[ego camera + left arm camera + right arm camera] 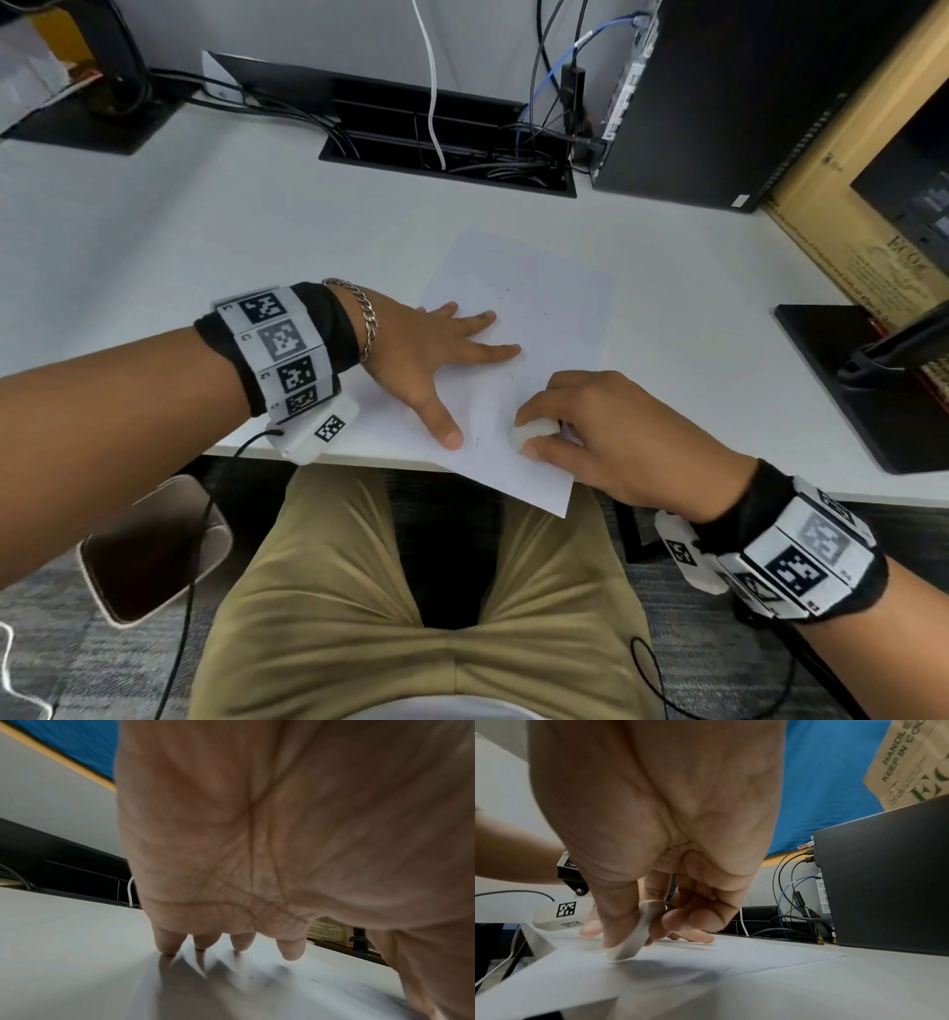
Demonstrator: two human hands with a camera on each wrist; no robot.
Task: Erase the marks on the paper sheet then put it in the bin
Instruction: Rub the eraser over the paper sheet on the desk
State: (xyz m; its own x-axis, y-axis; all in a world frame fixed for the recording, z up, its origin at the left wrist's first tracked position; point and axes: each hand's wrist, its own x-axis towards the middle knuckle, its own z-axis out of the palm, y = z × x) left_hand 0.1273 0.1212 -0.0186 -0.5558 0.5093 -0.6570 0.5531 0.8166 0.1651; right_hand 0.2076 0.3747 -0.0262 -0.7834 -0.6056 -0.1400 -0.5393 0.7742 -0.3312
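Observation:
A white paper sheet (544, 329) lies on the white desk (205, 246), its near corner hanging over the front edge. Faint pencil marks show near its middle. My left hand (441, 354) lies flat on the sheet's left side with fingers spread, pressing it down; the left wrist view shows its fingertips (291, 949) on the paper (257, 990). My right hand (590, 426) pinches a white eraser (531, 434) between thumb and fingers, its lower end on the sheet near the front edge. The right wrist view shows the eraser (639, 931) touching the paper (706, 963). No bin is in view.
A black computer tower (744, 97) stands at the back right, beside a cable tray (447, 139) full of wires. A cardboard box (873, 205) and a black monitor base (868, 380) stand at the right. Another black base (87, 118) sits back left. A chair (154, 550) is below left.

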